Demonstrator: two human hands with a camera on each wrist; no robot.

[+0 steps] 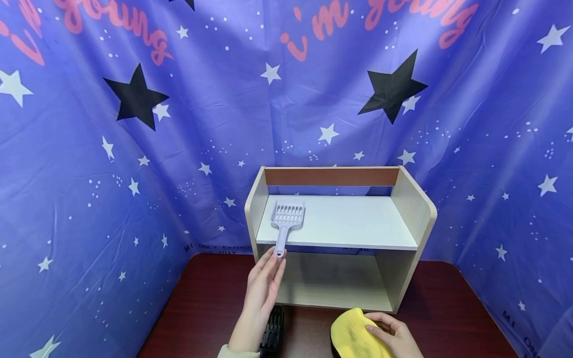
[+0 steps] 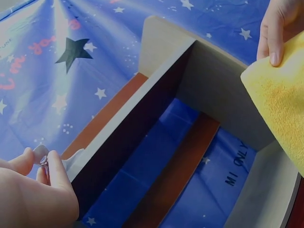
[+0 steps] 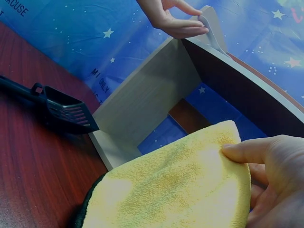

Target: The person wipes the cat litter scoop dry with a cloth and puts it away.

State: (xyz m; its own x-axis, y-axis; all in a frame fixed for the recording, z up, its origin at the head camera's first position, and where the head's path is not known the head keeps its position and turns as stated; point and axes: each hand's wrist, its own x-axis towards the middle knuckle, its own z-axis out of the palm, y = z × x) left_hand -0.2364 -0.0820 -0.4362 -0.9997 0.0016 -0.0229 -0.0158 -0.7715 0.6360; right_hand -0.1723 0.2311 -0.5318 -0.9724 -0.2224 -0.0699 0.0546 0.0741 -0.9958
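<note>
A pale lavender slotted litter scoop (image 1: 288, 216) is over the left part of the shelf's white upper board. My left hand (image 1: 264, 283) pinches the end of its handle; in the left wrist view most of the scoop is hidden behind the fingers. At the front of the table, my right hand (image 1: 394, 334) grips the edge of a yellow cloth (image 3: 175, 175) between thumb and fingers. A dark thing shows under the cloth's left edge. On the table beside my left forearm lies a black slotted scoop (image 3: 66, 111), partly hidden by that arm in the head view.
The two-tier wooden shelf (image 1: 414, 219) stands at the back of the dark red table (image 1: 210, 293). Its white upper board (image 1: 353, 221) has side panels and a brown back rail (image 1: 331, 177). A blue star-printed curtain (image 1: 215, 124) surrounds the table's back and sides.
</note>
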